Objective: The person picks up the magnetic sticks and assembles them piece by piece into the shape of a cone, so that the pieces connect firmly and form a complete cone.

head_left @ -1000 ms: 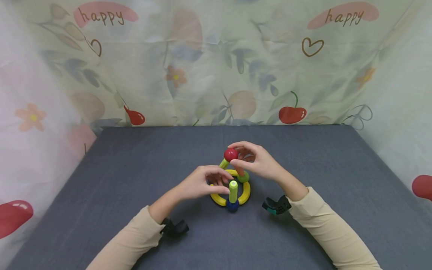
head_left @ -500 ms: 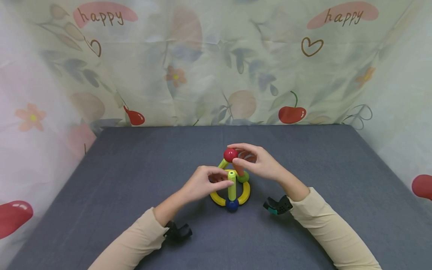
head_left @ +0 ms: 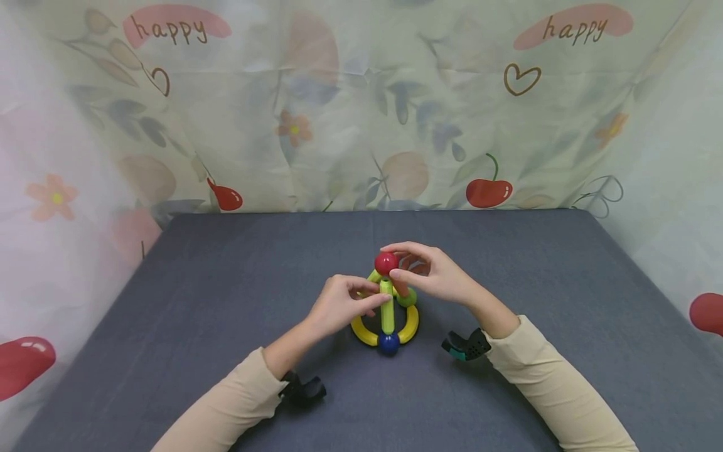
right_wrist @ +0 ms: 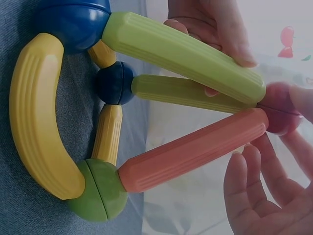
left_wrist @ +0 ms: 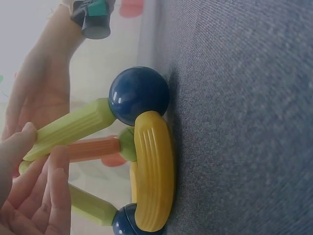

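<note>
A small frame of magnetic building sticks and balls stands on the table. Its base is a ring of curved yellow sticks (right_wrist: 36, 115) joined by a near blue ball (head_left: 388, 343), a second blue ball (right_wrist: 115, 83) and a green ball (right_wrist: 100, 191). My left hand (head_left: 341, 306) pinches the near light-green stick (right_wrist: 186, 56) between thumb and fingers; it leans up from the near blue ball to the red ball (head_left: 386, 263). With thumb and fingertips my right hand (head_left: 433, 274) holds that red ball at the top. An orange stick (right_wrist: 193, 152) and another green stick (right_wrist: 190, 93) also meet it.
Dark grey cloth covers the table (head_left: 254, 257). A patterned curtain (head_left: 361, 125) hangs behind its far edge and along both sides. Black wrist cameras (head_left: 465, 344) sit under both forearms, close over the cloth.
My left hand has closed on the near light-green stick and tilted its upper end away toward the red ball, which it now meets. My right hand has stayed nearly still on the ball.
</note>
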Tool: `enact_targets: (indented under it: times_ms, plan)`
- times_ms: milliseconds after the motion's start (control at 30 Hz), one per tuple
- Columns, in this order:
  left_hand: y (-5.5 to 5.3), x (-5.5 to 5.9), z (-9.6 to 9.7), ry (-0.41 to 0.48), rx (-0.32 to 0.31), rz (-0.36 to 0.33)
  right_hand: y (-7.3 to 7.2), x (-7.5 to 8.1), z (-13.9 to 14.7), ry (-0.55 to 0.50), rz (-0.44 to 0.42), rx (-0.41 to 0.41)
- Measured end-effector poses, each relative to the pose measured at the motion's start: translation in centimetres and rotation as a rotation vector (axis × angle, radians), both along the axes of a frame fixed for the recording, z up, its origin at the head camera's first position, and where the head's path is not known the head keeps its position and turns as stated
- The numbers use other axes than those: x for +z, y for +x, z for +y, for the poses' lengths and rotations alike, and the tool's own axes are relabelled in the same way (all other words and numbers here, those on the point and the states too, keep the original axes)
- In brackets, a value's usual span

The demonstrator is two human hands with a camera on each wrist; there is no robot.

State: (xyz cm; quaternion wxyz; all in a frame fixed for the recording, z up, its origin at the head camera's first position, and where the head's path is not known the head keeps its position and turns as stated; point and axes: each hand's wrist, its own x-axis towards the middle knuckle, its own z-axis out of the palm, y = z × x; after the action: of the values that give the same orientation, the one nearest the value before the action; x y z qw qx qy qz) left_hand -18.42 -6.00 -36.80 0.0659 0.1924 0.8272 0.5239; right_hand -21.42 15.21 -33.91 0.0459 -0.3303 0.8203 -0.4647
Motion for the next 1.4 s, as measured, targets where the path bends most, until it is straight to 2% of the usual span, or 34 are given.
enact_targets:
  times_ms: [333, 867, 1067, 1267, 1333, 1400]
  plan:
    - [0.0, 0.0, 0.2, -0.015, 0.036, -0.006, 0.2, 0.1, 0.1, -0.01, -0.023, 0.014]
    - [0.1, 0.1, 0.2, 0.01, 0.036, -0.03, 0.3, 0.0, 0.2, -0.028, -0.044, 0.048]
    - [0.0, 0.2, 0.0, 0.006, 0.034, -0.016, 0.4, -0.1, 0.2, -0.027, -0.035, 0.057]
    - [-1.0, 0.0, -1.4, -0.032, 0.08, 0.014, 0.4, -0.2, 0.3, -0.007, -0.03, 0.047]
    - [-1.6, -0.2, -2.0, -0.049, 0.067, 0.019, 0.5, -0.3, 0.3, -0.009, -0.02, 0.047]
    - [-2.1, -0.4, -2.6, -0.068, 0.022, 0.022, 0.6, -0.5, 0.3, -0.008, -0.013, 0.046]
